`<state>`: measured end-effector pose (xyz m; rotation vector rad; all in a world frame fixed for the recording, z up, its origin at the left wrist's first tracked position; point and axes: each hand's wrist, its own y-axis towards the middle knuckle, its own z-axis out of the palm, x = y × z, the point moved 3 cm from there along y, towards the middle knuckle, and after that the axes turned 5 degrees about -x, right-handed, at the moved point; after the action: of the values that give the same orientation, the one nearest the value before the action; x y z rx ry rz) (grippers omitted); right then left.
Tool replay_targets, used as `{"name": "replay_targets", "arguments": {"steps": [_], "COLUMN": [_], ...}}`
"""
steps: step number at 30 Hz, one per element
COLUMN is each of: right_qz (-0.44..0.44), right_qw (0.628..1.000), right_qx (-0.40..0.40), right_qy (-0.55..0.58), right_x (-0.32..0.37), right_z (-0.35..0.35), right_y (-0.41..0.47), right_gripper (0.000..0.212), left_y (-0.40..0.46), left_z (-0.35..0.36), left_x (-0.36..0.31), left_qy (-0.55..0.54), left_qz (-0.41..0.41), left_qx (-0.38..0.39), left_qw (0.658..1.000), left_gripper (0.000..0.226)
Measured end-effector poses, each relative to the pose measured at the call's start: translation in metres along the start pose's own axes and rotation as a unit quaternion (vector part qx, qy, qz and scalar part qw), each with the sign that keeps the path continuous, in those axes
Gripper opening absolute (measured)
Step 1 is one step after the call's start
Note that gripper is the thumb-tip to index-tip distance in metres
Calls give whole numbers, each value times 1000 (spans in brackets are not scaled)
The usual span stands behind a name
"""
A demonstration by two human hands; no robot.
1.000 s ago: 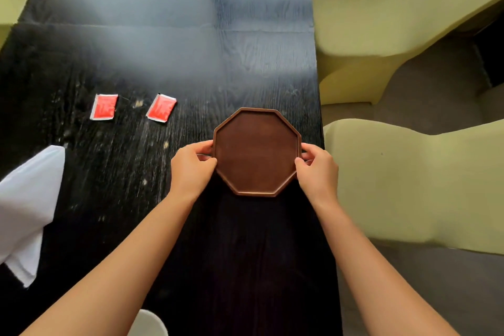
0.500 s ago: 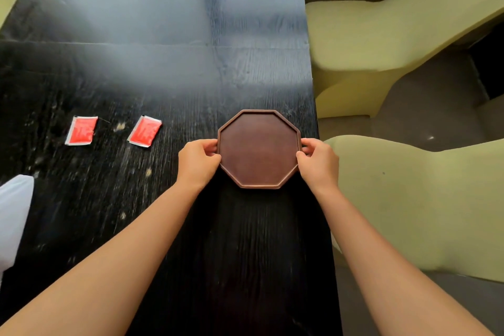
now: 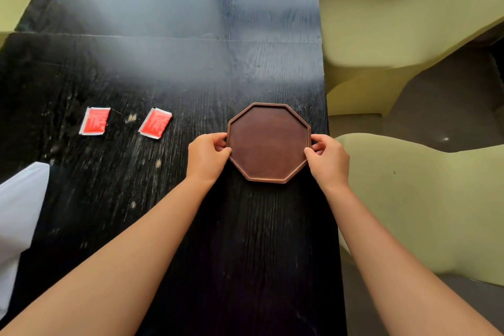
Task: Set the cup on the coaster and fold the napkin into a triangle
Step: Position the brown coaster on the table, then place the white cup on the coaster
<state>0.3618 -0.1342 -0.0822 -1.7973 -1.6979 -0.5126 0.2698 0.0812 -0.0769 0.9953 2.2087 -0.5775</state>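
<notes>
A brown octagonal coaster [image 3: 268,142] with a raised rim lies on the black wooden table [image 3: 169,68], close to its right edge. My left hand [image 3: 207,157] pinches the coaster's left rim and my right hand [image 3: 328,157] pinches its right rim. A white cloth napkin [image 3: 19,215] lies crumpled at the table's left edge, partly cut off by the frame. No cup is in view.
Two red sachets [image 3: 95,120] [image 3: 155,123] lie left of the coaster. Pale yellow-green chairs [image 3: 425,199] stand close along the table's right side, with another [image 3: 387,16] farther back. Grey floor shows between them.
Both hands kept hold of the coaster; it has barely shifted along the right edge. The view swung, so a white rounded object at the bottom edge left the frame and the napkin's visible part changed.
</notes>
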Motion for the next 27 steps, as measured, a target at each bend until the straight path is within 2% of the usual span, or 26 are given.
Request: {"name": "replay_targets", "arguments": {"steps": [3,6,9,13,17,21,24,27], "right_qz": [-26,-129,-231,-323,-379,-423,-440,-417], "right_qw": [999,988,966,931,903,878,858,858], "right_qx": [-23,-29,21,84,114,126,138,148], "right_qy": [-23,-76,-117,-145,-167,-187,-227,-259], "right_x": [12,37,68,101,121,123,111,95], "right_z": [-8,-12,-4,10,12,12,18,23], "right_y": [-11,-44,-95,-169,-240,-310,-354,-386], "right_gripper": [35,38,37,36,34,35,44,56], "left_y": [-3,-26,-66,-122,-180,-232,-264,-288], "left_z": [-9,-31,-63,-114,-163,-205,-219,-224], "left_x": [0,-3,-1,12,36,67,97,124], "left_qy": [21,53,128,210,265,268,284,266], "left_qz": [12,60,127,206,196,176,169,161], "left_qx": [12,37,67,49,22,-8,18,42], "left_qw": [1000,996,981,955,944,947,944,949], "left_gripper": [39,36,33,37,41,43,46,49]}}
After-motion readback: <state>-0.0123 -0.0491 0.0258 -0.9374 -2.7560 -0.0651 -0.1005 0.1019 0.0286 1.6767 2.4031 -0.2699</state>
